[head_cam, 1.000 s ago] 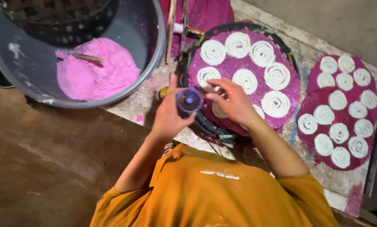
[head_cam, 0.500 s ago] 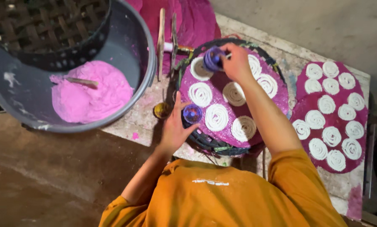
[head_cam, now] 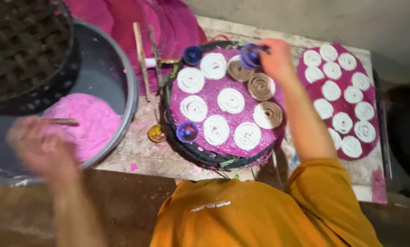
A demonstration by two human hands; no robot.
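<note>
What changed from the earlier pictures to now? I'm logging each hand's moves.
The left hand let go of the small blue cup on the round tray and swung left to the grey tub of pink dough. The right hand stays at the tray's far edge, holding the blue press.

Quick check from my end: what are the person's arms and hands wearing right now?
Both forearms are bare, with no gloves on the left hand or the right hand. Short orange sleeves end at about the elbow, part of an orange shirt with a small pale printed mark. No watch or jewellery can be made out; the left hand is blurred.
</note>
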